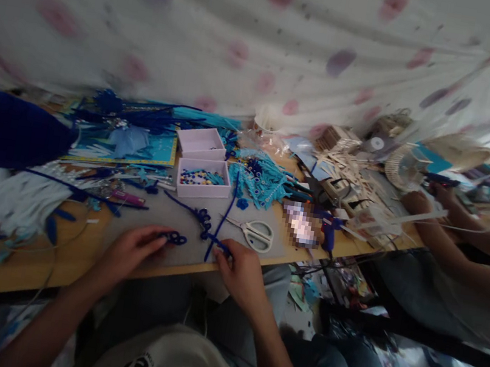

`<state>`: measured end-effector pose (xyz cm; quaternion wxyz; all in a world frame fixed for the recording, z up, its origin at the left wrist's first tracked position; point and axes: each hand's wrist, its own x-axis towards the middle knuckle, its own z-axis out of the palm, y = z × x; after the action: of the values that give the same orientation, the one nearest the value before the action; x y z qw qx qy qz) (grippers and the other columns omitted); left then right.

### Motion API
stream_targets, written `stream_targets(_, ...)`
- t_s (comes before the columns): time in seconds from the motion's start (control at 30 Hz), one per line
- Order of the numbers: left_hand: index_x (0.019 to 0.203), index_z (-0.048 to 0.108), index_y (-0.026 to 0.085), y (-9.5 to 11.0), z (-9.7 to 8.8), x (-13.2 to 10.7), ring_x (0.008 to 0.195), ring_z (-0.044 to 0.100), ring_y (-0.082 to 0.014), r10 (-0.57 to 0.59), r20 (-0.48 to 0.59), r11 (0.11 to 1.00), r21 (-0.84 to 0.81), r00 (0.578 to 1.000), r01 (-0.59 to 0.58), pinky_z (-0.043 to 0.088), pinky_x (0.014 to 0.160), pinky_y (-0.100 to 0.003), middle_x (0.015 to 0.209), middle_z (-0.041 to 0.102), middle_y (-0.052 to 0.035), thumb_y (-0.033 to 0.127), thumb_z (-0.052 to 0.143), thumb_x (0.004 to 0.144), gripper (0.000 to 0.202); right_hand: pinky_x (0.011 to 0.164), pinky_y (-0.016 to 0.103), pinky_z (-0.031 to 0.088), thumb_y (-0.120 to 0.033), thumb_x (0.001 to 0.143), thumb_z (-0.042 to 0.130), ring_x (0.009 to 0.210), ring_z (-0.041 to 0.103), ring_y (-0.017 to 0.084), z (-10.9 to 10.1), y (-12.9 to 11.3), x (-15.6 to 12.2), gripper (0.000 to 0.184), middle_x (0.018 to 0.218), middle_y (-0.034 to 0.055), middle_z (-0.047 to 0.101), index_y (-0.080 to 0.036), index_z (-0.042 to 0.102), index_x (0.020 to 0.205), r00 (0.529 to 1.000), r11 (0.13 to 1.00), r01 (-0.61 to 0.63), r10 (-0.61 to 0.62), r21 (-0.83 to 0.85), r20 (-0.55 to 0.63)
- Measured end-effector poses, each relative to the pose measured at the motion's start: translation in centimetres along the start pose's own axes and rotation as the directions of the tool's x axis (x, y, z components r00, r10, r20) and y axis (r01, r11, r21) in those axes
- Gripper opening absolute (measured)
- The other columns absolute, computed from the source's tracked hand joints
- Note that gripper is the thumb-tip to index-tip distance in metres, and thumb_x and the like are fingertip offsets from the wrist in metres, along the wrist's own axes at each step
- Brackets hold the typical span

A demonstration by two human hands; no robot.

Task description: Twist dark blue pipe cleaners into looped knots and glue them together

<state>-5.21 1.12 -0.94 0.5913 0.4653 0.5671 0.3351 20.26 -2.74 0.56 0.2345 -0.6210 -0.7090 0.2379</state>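
My left hand (136, 248) is closed near the table's front edge, pinching a small dark blue curled piece (178, 238) that looks like bent pipe cleaner. My right hand (244, 274) grips the end of a blue pipe cleaner (217, 240) between thumb and fingers. Beyond it, a longer blue pipe cleaner (225, 214) crosses at a slant. Between the hands, a blue coiled strand (202, 221) lies on the grey mat (156, 207). White-handled scissors (258, 236) rest just past my right hand, not touched.
A white box (202, 188) of small beads and its lid (201, 142) stand ahead. Blue strips (259, 179) and a glue gun (328, 233) lie to the right, beside a blurred-out phone (301, 224). A large dark blue shape (9, 127) juts in from the left. Another person's hands (427, 198) work at far right.
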Motion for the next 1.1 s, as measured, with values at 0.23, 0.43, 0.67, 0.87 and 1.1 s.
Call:
stream_targets(0.23, 0.108, 0.077, 0.018, 0.2, -0.2, 0.0, 0.084, 0.075, -0.0266, 0.060, 0.034, 0.997, 0.049, 0.998, -0.061, 0.057, 0.071, -0.033, 0.098, 0.081, -0.0105, 0.054, 0.076, 0.074, 0.050, 0.074, 0.031, 0.046, -0.029, 0.095, 0.061, 0.084, 0.071, 0.024, 0.0, 1.0, 1.8, 0.019, 0.091, 0.0078, 0.077, -0.018, 0.074, 0.104, 0.999, 0.996, 0.042, -0.042, -0.076, 0.000)
stream_targets(0.43, 0.108, 0.077, 0.018, -0.1, -0.4, -0.4, 0.089, 0.075, -0.0275, 0.037, 0.019, 0.999, 0.035, 0.999, -0.038, 0.058, 0.075, -0.033, 0.099, 0.081, -0.0106, 0.056, 0.078, 0.072, 0.052, 0.081, 0.030, 0.049, -0.031, 0.095, 0.063, 0.094, 0.071, 0.024, -1.1, -0.9, 5.8, 0.022, 0.102, 0.0116, 0.077, -0.017, 0.075, 0.108, 0.998, 0.961, 0.060, -0.052, -0.270, 0.037)
stream_targets(0.67, 0.107, 0.078, 0.018, -0.5, -0.5, -0.2, 0.090, 0.076, -0.0296, 0.008, 0.010, 1.000, 0.028, 1.000, -0.008, 0.060, 0.081, -0.037, 0.105, 0.080, -0.0125, 0.063, 0.081, 0.065, 0.062, 0.077, 0.036, 0.055, -0.028, 0.096, 0.057, 0.094, 0.073, 0.030, 1.2, -5.3, 10.8, 0.026, 0.108, 0.0189, 0.074, -0.012, 0.075, 0.106, 0.968, 0.867, 0.203, -0.106, -0.455, 0.229)
stream_targets(0.87, 0.108, 0.078, 0.018, -0.9, -0.6, -0.1, 0.087, 0.076, -0.0285, -0.004, -0.003, 0.998, 0.060, 1.000, 0.004, 0.061, 0.081, -0.039, 0.107, 0.080, -0.0127, 0.067, 0.080, 0.064, 0.067, 0.075, 0.039, 0.058, -0.009, 0.097, 0.038, 0.093, 0.074, 0.030, 3.0, -5.5, 11.7, 0.036, 0.108, 0.0235, 0.072, -0.010, 0.073, 0.106, 0.967, 0.850, 0.213, -0.111, -0.481, 0.231)
stream_targets(1.1, 0.113, 0.076, 0.015, -2.1, -1.0, 0.4, 0.088, 0.075, -0.0296, 0.020, 0.013, 0.997, 0.071, 1.000, -0.021, 0.060, 0.082, -0.042, 0.106, 0.080, -0.0146, 0.070, 0.077, 0.065, 0.073, 0.073, 0.039, 0.058, -0.010, 0.096, 0.038, 0.093, 0.074, 0.031, 2.4, -6.6, 11.0, 0.033, 0.105, 0.0224, 0.073, -0.012, 0.070, 0.105, 0.967, 0.842, 0.231, -0.146, -0.487, 0.207)
